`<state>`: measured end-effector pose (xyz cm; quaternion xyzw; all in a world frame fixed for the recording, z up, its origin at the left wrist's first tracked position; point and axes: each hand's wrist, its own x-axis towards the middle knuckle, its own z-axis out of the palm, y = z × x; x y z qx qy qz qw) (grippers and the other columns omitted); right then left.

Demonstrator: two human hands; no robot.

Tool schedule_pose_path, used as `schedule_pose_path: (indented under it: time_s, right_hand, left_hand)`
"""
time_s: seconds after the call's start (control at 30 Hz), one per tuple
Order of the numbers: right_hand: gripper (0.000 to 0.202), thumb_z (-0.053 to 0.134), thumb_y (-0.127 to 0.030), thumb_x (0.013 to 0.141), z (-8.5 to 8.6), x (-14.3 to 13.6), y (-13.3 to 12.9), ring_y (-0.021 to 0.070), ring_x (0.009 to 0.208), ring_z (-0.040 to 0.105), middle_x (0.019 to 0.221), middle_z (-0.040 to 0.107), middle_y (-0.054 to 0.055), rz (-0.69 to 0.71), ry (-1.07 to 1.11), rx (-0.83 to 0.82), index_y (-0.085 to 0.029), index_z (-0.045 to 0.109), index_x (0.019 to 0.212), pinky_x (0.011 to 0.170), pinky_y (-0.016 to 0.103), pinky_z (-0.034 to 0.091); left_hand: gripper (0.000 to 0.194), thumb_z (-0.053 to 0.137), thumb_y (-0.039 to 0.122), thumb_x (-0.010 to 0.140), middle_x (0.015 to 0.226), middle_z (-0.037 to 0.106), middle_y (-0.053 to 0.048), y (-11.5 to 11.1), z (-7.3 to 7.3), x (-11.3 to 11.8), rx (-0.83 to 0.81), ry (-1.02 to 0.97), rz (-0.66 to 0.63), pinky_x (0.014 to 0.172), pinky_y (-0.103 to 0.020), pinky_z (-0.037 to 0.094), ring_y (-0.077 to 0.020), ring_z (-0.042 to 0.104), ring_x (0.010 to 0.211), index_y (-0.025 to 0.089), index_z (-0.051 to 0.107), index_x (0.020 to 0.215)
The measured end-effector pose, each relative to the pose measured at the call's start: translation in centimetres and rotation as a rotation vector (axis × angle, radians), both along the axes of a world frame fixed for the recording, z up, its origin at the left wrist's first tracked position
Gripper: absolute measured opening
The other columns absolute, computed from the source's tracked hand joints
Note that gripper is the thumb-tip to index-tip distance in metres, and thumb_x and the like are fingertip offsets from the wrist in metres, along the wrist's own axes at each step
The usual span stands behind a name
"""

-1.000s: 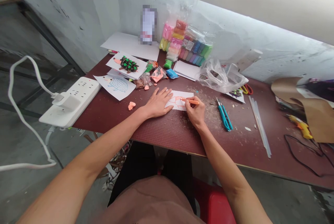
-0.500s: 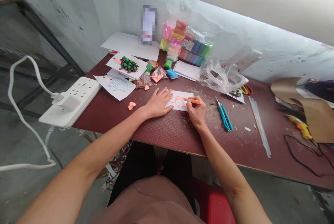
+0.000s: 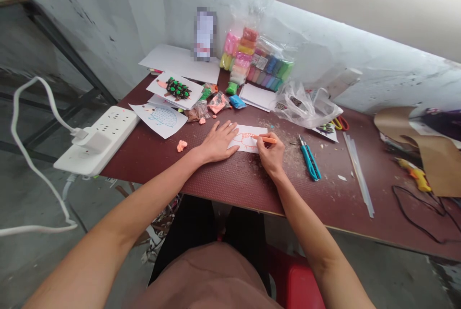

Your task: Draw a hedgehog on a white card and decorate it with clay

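Observation:
A small sheet of white paper lies on the dark red table, with an animal outline drawn on it in orange. My left hand rests flat with spread fingers on the paper's left end. My right hand grips an orange marker, its tip at the drawing's upper part. Left of my left hand sits a lump of peach clay. A blue hedgehog drawing and a card with a green and black hedgehog lie farther left.
A white power strip stands at the left edge. Behind are bags of coloured clay and a clear plastic bag. To the right lie a teal utility knife, glue sticks, scissors and a yellow glue gun.
The marker in my right hand has shifted very slightly. My left hand and everything else on the table look unmoved.

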<state>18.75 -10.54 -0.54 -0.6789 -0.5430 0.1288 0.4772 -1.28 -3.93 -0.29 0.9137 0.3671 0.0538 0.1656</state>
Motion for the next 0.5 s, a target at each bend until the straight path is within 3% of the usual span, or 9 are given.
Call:
schedule_pose_path:
  time_s: [0.5]
  right_hand:
    - [0.019, 0.060, -0.036, 0.083, 0.10, -0.05, -0.22, 0.0155, 0.059, 0.055, 0.069, 0.068, 0.001, 0.037, -0.011, -0.017, -0.021, 0.066, 0.073, 0.062, 0.031, 0.045]
  left_hand:
    - [0.066, 0.043, 0.049, 0.103, 0.173, 0.031, -0.012, 0.02, -0.12, -0.07, -0.004, -0.022, 0.001, 0.132, -0.054, 0.011, -0.0320, 0.023, 0.162, 0.018, 0.042, 0.161]
